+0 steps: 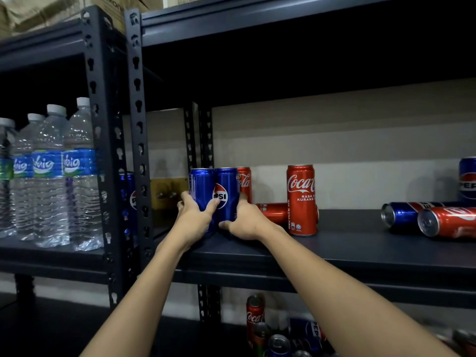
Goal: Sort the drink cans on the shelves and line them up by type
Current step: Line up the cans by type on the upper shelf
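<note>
Gripping two upright Pepsi cans (pixel 215 197), left hand (pixel 193 217) and right hand (pixel 244 220) press them together. Grouping blues at the shelf (pixel 334 251) end, away from Coke cans (pixel 301 199).

2 bare forearms rise from the bottom edge of the head view, each showing from near the elbow up to the wrist with no sleeve, cuff, glove, watch or band anywhere along it. The left hand (pixel 192 217) and the right hand (pixel 246 222) are bare as well, with no ring to be seen on the fingers that show, and the nails that can be made out look short and unpainted. The arms are slim and smooth, and dim light leaves their undersides in shadow, so finer surface detail cannot be told.
</note>
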